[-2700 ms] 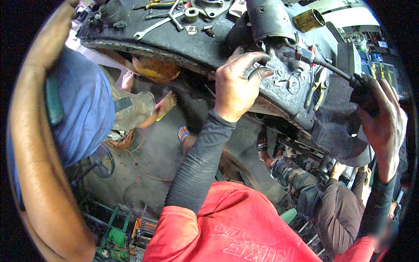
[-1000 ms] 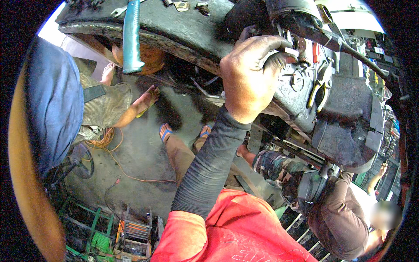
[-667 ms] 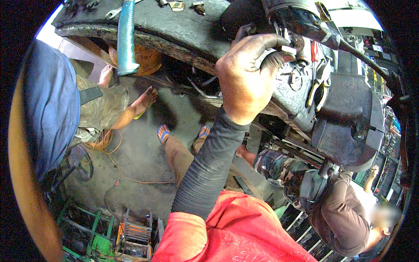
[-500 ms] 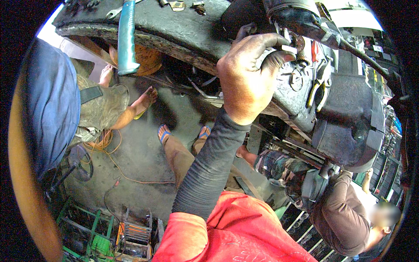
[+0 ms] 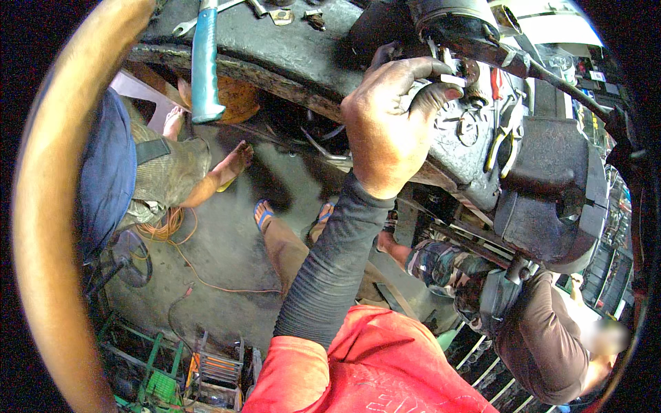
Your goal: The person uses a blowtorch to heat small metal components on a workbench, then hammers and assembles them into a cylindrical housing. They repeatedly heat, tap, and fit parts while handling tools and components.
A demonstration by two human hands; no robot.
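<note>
My left hand (image 5: 389,127), blackened at the fingers, reaches over the dark workbench (image 5: 289,55) in a black arm sleeve. Its thumb and index finger pinch together around a small pale strip (image 5: 452,80), whose kind I cannot make out. Just beyond the fingertips lie small metal parts, among them a round brownish gear-like piece (image 5: 471,70). Above them sits a cylindrical metal housing (image 5: 454,19), like a motor body. A metal ring (image 5: 468,131) rests on the bench below the fingertips. My right hand does not show.
Pliers (image 5: 506,141) and a red-handled tool (image 5: 496,84) lie right of my hand, before a large vise (image 5: 544,186). A teal-handled hammer (image 5: 206,76) overhangs the bench edge, near a wrench (image 5: 186,26). A person's bare arm (image 5: 55,206) crosses the left; another person (image 5: 544,330) crouches lower right.
The bare arm at the left now stretches up to the bench's far left corner. The view has shifted slightly. My left hand keeps its pinch in nearly the same place.
</note>
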